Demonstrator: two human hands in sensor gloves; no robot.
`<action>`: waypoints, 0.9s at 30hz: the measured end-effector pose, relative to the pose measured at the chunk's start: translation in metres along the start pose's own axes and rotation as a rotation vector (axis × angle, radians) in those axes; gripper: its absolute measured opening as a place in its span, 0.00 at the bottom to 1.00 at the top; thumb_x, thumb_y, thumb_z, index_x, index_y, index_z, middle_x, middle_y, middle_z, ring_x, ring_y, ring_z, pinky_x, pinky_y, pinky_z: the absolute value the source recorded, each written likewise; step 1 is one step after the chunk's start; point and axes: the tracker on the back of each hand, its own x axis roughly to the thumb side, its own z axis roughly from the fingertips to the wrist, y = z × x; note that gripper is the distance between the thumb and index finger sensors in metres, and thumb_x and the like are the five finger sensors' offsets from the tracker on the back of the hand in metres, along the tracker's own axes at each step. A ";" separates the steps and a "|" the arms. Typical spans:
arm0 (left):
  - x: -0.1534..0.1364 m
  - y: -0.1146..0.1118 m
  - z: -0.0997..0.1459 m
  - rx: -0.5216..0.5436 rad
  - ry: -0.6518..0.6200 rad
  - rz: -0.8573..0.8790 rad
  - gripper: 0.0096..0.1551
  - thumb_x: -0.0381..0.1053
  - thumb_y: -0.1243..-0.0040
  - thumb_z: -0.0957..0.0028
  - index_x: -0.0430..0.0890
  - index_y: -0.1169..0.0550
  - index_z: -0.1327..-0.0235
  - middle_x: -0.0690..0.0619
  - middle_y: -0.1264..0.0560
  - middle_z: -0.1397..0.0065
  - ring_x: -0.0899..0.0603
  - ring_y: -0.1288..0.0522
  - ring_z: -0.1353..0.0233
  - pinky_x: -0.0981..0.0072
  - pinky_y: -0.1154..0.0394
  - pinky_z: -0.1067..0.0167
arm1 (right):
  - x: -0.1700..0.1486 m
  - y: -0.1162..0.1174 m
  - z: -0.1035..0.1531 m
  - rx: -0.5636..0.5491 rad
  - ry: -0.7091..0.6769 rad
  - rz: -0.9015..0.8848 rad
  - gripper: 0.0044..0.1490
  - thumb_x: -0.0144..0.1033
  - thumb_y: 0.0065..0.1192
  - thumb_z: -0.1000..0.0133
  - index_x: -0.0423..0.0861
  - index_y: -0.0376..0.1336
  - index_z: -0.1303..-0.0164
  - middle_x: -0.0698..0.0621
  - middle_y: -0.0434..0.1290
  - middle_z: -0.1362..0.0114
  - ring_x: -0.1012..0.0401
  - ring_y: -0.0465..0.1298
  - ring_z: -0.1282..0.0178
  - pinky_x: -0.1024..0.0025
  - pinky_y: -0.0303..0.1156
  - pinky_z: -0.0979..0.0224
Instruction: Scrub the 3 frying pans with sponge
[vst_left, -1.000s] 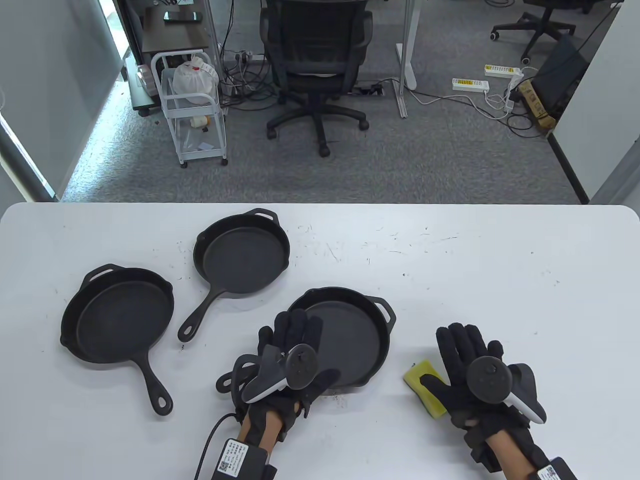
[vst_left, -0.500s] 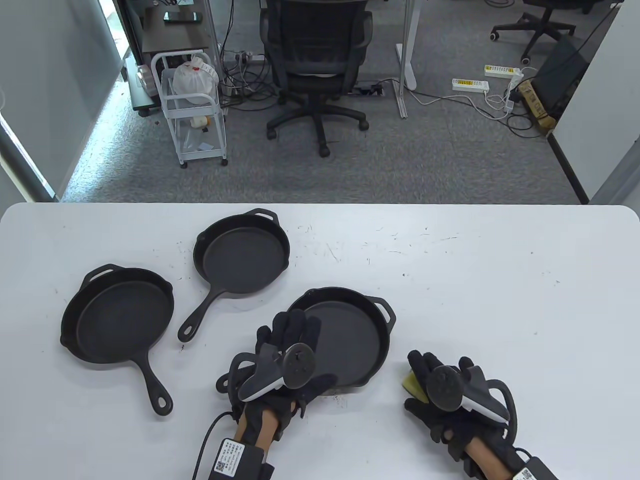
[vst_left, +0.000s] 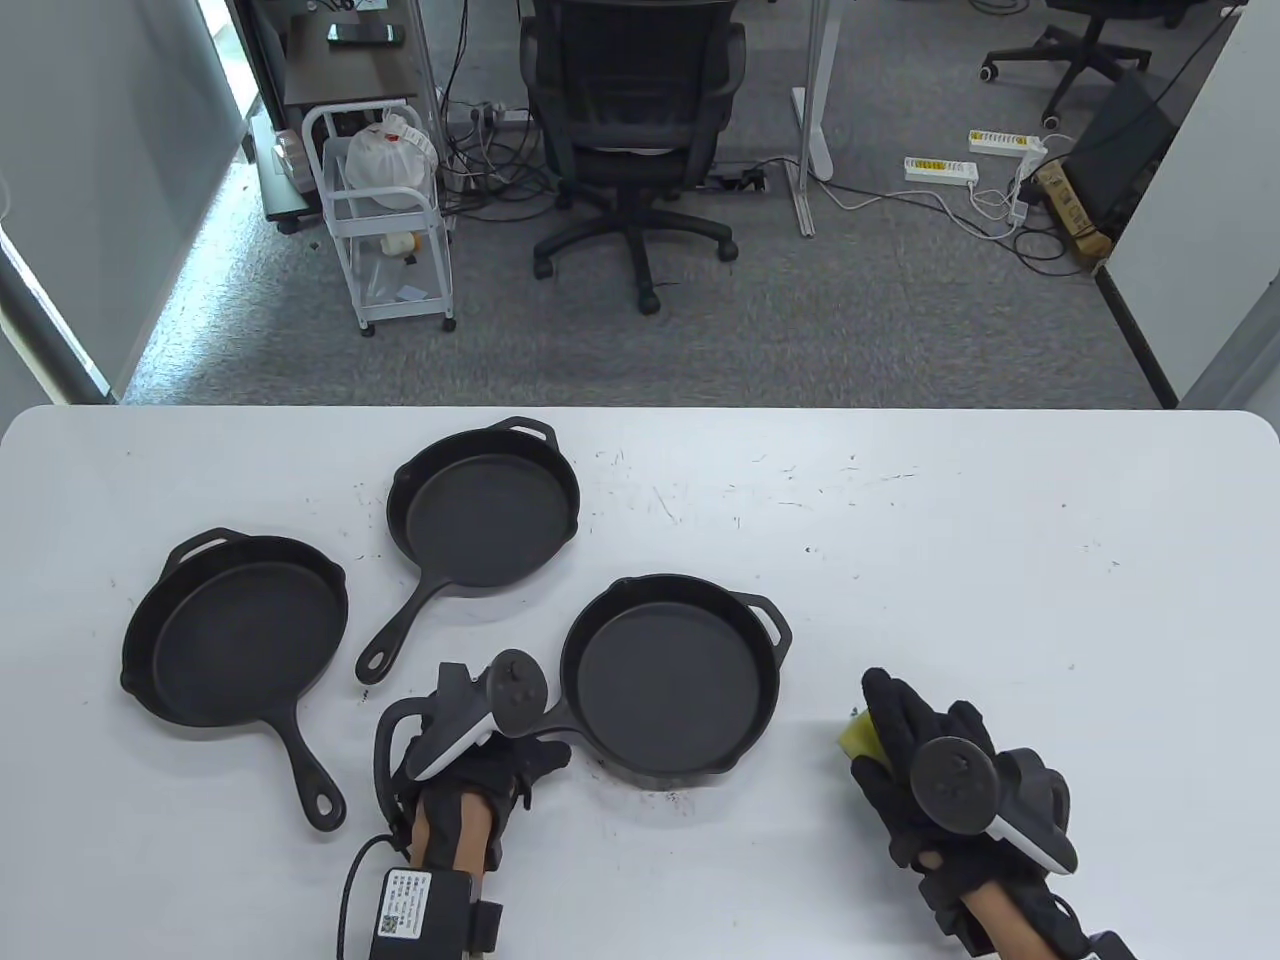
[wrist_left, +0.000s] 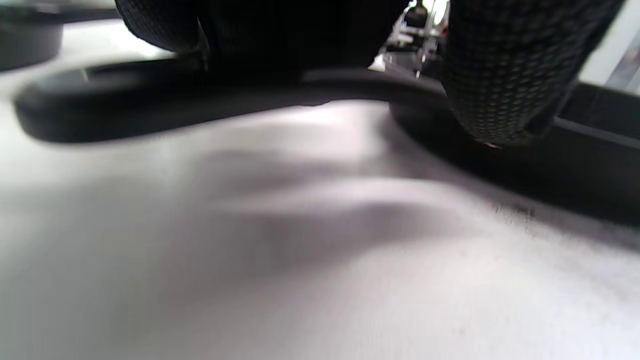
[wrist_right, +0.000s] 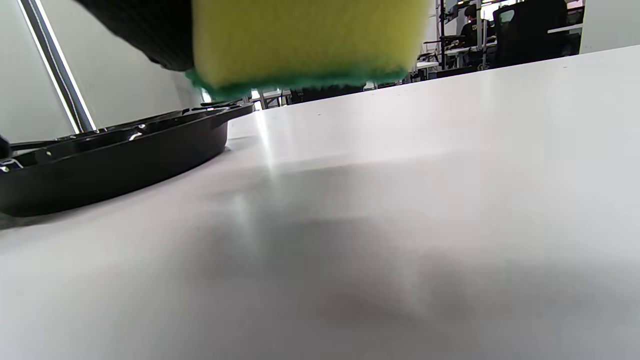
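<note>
The left grip (vst_left: 490, 745) is curled round the handle (wrist_left: 150, 107) of the near pan (vst_left: 672, 675), thumb (wrist_left: 505, 70) over the handle where it meets the pan's wall; the right grip (vst_left: 915, 765) holds the sponge (vst_left: 858, 738), fingers lying over its top, and the right wrist view shows the sponge (wrist_right: 305, 42) lifted clear of the surface, yellow body above a green scrub face.

The white worktop (vst_left: 1000, 560) carries everything and is flecked with small dark scratches. On it, the left pan (vst_left: 240, 630) lies near the left edge, its handle pointing toward the near edge. The near pan sits near the middle of the near edge, its handle running left into the left grip and its small helper loop toward the far right. The far pan (vst_left: 485, 508), the smallest of the three, lies further in, toward the far edge, just beside the left pan, its handle angled toward the near left. All three rest flat, open side up, apart from one another. The sponge is to the right of the near pan, close to the near edge and not touching the pan.
</note>
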 end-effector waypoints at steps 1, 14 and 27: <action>0.000 -0.004 -0.003 -0.007 0.008 0.020 0.43 0.63 0.25 0.58 0.50 0.21 0.28 0.49 0.18 0.30 0.39 0.19 0.30 0.35 0.30 0.28 | -0.001 -0.001 0.000 -0.015 -0.005 -0.011 0.53 0.55 0.69 0.50 0.60 0.42 0.21 0.52 0.60 0.17 0.51 0.72 0.29 0.40 0.52 0.20; 0.008 0.028 0.019 0.646 0.081 0.261 0.34 0.57 0.25 0.58 0.51 0.15 0.36 0.51 0.12 0.48 0.45 0.14 0.50 0.39 0.23 0.36 | 0.002 -0.002 0.003 -0.036 -0.013 -0.005 0.53 0.55 0.68 0.50 0.60 0.42 0.21 0.52 0.60 0.17 0.51 0.72 0.29 0.41 0.52 0.20; 0.058 0.028 0.047 0.648 -0.088 0.069 0.33 0.57 0.22 0.63 0.53 0.12 0.40 0.53 0.10 0.49 0.46 0.13 0.52 0.40 0.21 0.38 | 0.013 -0.023 0.026 -0.194 -0.069 -0.032 0.53 0.55 0.68 0.51 0.60 0.42 0.21 0.52 0.60 0.17 0.51 0.72 0.29 0.41 0.53 0.20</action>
